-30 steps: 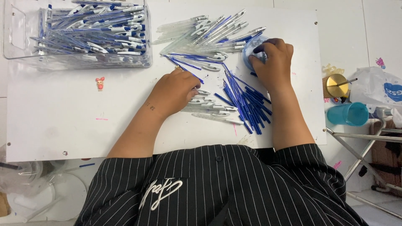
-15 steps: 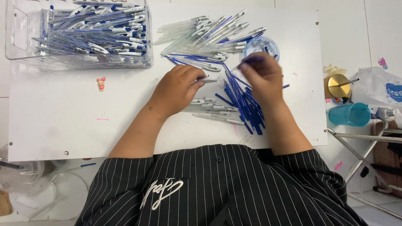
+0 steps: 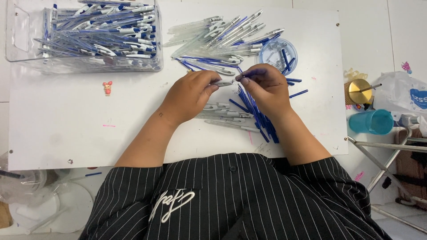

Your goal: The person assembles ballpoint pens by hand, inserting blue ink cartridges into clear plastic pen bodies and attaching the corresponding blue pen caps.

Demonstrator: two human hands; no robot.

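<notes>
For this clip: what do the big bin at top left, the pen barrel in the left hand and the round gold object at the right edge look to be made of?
The large rectangular clear bin looks like glossy hard plastic: the pens show through its walls. The clear pen barrel, pinched by the left hand, seems to be transparent plastic, though it is small. The round gold object has a metallic sheen, possibly brass or coated metal; that stays uncertain.

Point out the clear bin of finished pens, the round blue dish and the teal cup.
clear bin [image 3: 18, 33]: head view, bare left end wall.
round blue dish [image 3: 267, 46]: head view, left rim.
teal cup [image 3: 371, 122]: head view, side wall.
</notes>
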